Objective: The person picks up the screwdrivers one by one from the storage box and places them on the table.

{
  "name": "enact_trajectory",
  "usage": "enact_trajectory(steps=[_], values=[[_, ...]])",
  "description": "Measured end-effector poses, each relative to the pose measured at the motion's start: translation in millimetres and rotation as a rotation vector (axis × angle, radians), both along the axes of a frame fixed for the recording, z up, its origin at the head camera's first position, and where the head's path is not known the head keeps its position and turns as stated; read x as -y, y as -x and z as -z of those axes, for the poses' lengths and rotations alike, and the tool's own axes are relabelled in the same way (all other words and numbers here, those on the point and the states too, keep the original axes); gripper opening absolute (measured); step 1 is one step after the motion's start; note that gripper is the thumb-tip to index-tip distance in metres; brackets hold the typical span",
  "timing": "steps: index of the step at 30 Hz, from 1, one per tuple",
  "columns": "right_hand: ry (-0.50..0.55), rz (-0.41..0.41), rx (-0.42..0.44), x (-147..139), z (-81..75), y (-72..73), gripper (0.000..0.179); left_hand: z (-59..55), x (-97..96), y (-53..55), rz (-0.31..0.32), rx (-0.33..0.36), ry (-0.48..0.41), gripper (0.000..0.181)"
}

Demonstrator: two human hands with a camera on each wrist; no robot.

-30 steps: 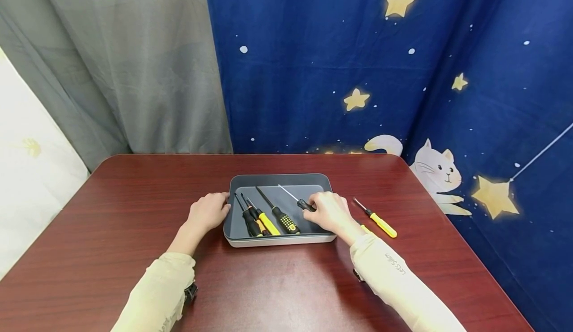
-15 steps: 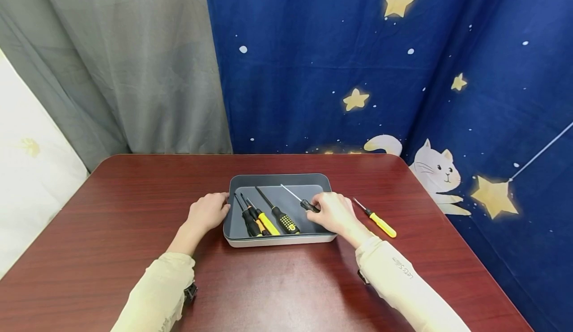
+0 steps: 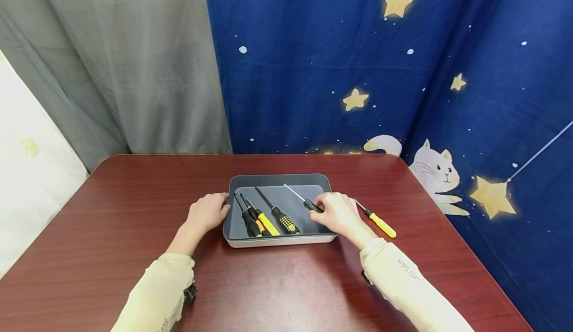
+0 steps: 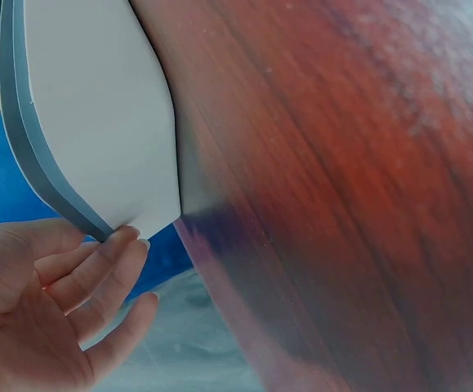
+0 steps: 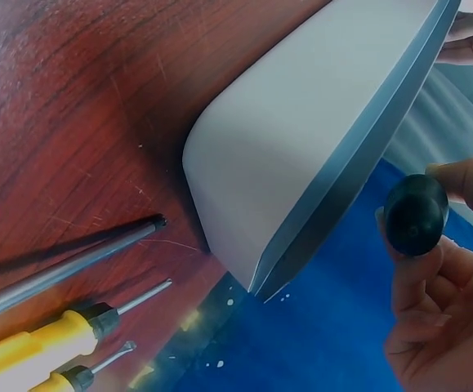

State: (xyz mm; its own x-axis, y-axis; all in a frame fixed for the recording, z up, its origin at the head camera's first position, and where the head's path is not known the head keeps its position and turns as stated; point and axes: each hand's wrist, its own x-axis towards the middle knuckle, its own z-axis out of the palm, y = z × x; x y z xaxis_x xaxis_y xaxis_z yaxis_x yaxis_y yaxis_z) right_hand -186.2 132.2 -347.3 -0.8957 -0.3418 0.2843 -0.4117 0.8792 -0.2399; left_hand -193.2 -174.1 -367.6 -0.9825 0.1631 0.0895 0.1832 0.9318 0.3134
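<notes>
My right hand (image 3: 337, 215) pinches the black handle of a screwdriver (image 3: 312, 205) over the right side of a grey-lined box (image 3: 282, 241). The screwdriver's thin silver shaft slants up toward the far left. From the right wrist view, the rounded black handle end (image 5: 417, 216) shows between thumb and fingers, beyond the box rim. My left hand (image 3: 208, 212) grips the box's left rim, with fingertips (image 4: 122, 235) against the white outer wall. Inside the box lie a black screwdriver with yellow dots (image 3: 285, 220), a yellow-handled one (image 3: 267, 221) and further dark-handled ones (image 3: 250, 222) at the left.
To the box's right, a yellow screwdriver (image 3: 380, 225) lies on the red-brown table (image 3: 152, 188). The right wrist view also shows another yellow handle (image 5: 52, 382) and a bare metal shaft (image 5: 64, 269) there, mostly hidden by my arm in the head view. Curtains hang behind the table.
My right hand has shifted slightly to the right, carrying the screwdriver with it. My left hand, the box and the other screwdrivers stay where they were.
</notes>
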Motion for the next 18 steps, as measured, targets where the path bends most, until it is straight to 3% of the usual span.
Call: enact_trajectory(steps=[18], values=[[0.004,-0.01,-0.016,-6.5,-3.3,-4.8,0.008,-0.1,-0.2,0.0,-0.005,0.005,-0.005,0.034]])
